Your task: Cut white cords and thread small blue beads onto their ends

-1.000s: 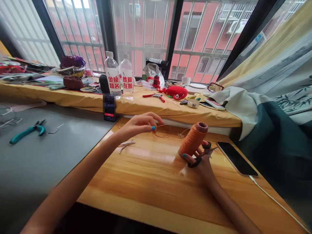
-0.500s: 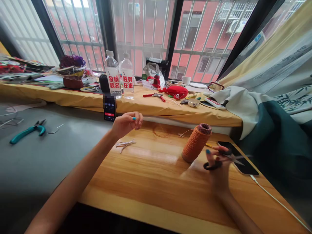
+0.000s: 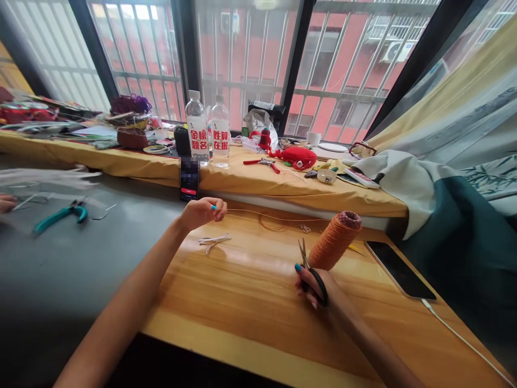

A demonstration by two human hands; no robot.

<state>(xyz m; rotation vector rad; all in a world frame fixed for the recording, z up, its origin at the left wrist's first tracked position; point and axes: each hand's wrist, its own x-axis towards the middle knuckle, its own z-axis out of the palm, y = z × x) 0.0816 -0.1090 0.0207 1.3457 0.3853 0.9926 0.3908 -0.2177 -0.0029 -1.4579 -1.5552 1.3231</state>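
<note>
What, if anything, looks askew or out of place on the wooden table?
Nothing spilled or damaged. The orange spool appears to lean right, perhaps only lens distortion; a loose thread tangle lies left of it.

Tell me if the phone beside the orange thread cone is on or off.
Off: the phone lies face up, its screen plain black, nothing lit.

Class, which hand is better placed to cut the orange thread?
Probably the right hand: it holds the scissors, blades up toward the thread; the left hand pinches the thread's end.
</note>
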